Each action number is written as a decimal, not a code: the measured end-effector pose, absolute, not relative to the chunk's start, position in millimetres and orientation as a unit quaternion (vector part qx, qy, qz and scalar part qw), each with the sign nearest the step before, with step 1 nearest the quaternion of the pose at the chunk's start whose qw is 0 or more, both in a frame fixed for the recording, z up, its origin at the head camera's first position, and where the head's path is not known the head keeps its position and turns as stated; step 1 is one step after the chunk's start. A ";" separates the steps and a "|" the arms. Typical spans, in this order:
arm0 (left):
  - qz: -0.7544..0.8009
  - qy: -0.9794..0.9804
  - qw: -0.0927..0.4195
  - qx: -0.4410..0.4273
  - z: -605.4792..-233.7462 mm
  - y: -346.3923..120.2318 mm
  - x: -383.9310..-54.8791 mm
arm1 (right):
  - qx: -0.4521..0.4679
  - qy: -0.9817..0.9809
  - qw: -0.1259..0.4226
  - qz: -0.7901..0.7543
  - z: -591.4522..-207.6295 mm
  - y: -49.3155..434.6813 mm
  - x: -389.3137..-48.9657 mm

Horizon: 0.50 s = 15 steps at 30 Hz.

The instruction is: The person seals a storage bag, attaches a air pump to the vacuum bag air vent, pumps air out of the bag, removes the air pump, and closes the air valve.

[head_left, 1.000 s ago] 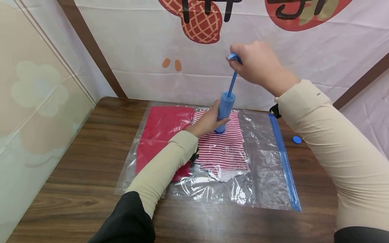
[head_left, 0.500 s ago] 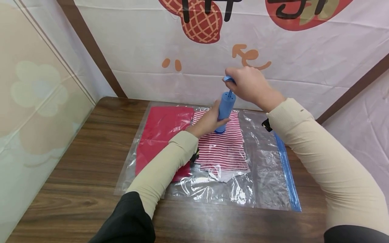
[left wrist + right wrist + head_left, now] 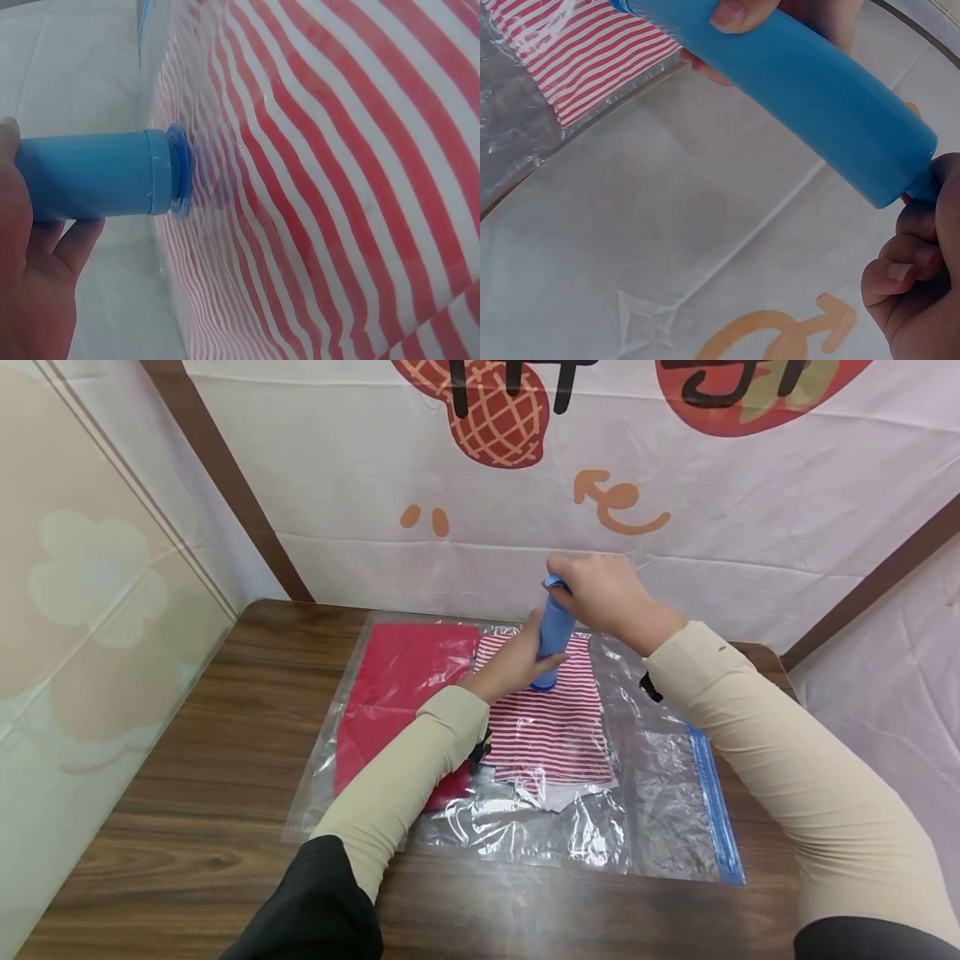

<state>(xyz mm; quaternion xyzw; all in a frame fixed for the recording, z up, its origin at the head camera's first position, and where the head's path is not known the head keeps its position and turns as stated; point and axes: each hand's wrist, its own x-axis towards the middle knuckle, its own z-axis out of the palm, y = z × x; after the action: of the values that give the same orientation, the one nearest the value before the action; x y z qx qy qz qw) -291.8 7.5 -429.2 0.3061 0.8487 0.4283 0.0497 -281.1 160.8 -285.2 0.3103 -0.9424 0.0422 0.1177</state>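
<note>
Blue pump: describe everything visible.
The blue pump is a smooth, plastic-looking cylinder with a collar at its lower end. It stands slightly tilted, that end meeting a darker blue ring on the clear bag, over striped cloth. The left hand grips its barrel; the right hand holds its handle close to the barrel's top.

A clear plastic bag lies flat, blue zip strip along its right edge; inside, plain red cloth fills its left part, red-and-white striped cloth its middle. A blue cylindrical plastic hand pump stands slightly tilted on the bag's far half, handle near its barrel.
</note>
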 end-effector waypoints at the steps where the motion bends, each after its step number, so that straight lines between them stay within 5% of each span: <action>1: 0.428 0.849 0.049 0.306 -429.0 7.5 -291.4 | 0.308 -0.943 0.118 0.042 -286.0 160.9 -281.0; 15: 0.422 0.852 0.048 0.306 -430.8 6.9 -292.0 | 0.338 -0.934 0.110 0.026 -280.8 162.3 -284.5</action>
<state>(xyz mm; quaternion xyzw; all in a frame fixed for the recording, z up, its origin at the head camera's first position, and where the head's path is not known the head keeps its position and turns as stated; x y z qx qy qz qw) -292.0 6.9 -430.8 0.3064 0.8521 0.4215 0.0482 -284.5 162.3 -280.8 0.3378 -0.9344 0.0256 0.1101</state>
